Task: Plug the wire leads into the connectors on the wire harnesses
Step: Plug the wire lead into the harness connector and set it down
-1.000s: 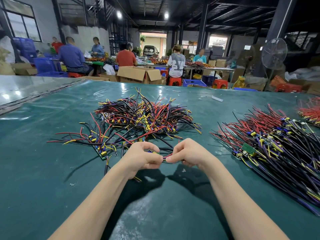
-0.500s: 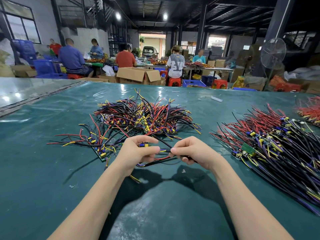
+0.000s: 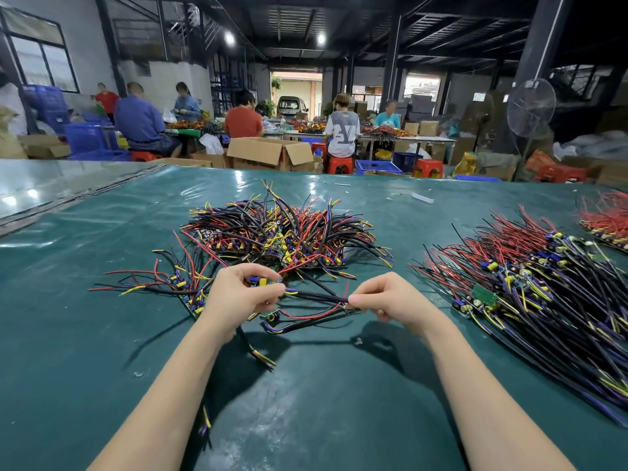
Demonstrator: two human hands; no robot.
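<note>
My left hand (image 3: 238,294) grips the board end of a wire harness, its small blue and yellow parts (image 3: 258,282) showing between the fingers. From there black and red leads (image 3: 316,297) stretch to the right. My right hand (image 3: 384,297) pinches their far ends between thumb and forefinger. A second harness with a small green board (image 3: 272,316) hangs just below the left hand. Both hands hover over the green table mat (image 3: 102,351), in front of a tangled pile of harnesses (image 3: 282,232).
A large stack of harnesses with red and black leads (image 3: 543,287) lies at the right, and another red bundle (image 3: 608,222) sits at the far right edge. Loose harnesses (image 3: 163,283) spread left of my left hand. Several people work at tables beyond the mat.
My hands have moved apart: the right hand slid to the right along the leads, which now stretch between the two hands. The left hand stayed near the pile.
</note>
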